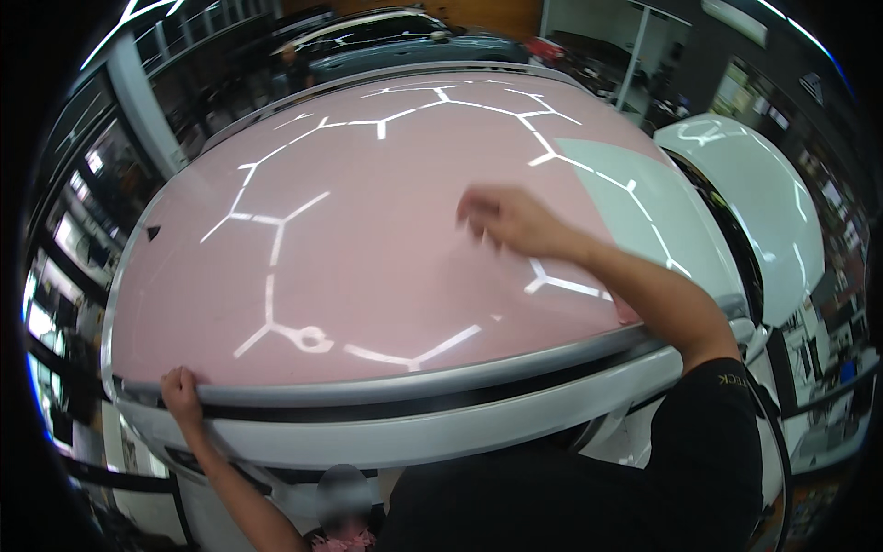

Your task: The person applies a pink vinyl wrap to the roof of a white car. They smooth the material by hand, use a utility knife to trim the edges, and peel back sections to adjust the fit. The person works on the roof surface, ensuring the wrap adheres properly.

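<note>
One pink film (368, 216): laid over most of a car roof (621, 175), across the centre of the frame; glossy, broad, largely smooth to the eye, crossed by branching white lamp reflections.
Film border: ended by a straight slanting line right of centre; pale roof left bare beyond it.
Right hand (501, 219): held over the film, right of centre, blurred; fingers seemingly half curled; contact, and anything pinched, cannot be told.
Left hand (181, 394): closed at the roof edge, lower left; fingers bent and pressed together beside the silver rail (414, 381); what is pinched, if anything, cannot be told.
Surface work, as judged: best done with light, even strokes; nails and knuckles kept off the film; reflections to be read for ripples.
Bracing, as judged: weight better borne by the roof edge than by the film; right forearm kept clear.
Surroundings: raised white panel (777, 198) at far right; dark car (395, 55) along the top.
</note>
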A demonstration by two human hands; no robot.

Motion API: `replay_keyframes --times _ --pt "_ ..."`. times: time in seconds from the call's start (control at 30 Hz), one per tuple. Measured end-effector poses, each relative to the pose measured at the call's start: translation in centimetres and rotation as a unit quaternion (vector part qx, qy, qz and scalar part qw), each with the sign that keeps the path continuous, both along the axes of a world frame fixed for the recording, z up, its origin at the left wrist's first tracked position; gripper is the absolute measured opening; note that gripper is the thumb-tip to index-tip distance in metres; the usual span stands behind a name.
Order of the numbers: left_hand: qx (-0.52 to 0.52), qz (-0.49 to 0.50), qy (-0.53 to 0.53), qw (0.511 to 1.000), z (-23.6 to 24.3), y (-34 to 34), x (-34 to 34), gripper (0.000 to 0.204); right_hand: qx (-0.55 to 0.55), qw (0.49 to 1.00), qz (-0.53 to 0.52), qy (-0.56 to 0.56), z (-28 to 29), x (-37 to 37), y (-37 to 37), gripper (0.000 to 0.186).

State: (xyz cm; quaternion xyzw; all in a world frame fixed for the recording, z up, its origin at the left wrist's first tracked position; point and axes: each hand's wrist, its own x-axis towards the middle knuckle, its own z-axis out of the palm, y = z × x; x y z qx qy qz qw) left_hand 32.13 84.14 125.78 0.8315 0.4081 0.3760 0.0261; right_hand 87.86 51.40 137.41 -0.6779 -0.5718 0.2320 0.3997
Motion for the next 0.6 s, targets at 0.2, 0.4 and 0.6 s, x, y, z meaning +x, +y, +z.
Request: replay_keyframes --times 0.2,0.4,0.6 --pt "-0.017 -0.019 -0.004 1.000 -2.0 2.0 1.3 0.032 -0.024 0.914 -0.315 -0.255 -1.2 24.3 -3.5 0.025" --pt "-0.030 -0.020 0.010 0.999 -1.7 2.0 0.0 0.031 -0.078 0.899 -0.404 -0.150 -4.4 30.6 -1.5 0.030" --pt "-0.037 -0.023 -0.016 0.999 -2.1 1.9 0.7 0.032 -0.119 0.863 -0.443 -0.211 -7.0 33.0 0.1 0.034"
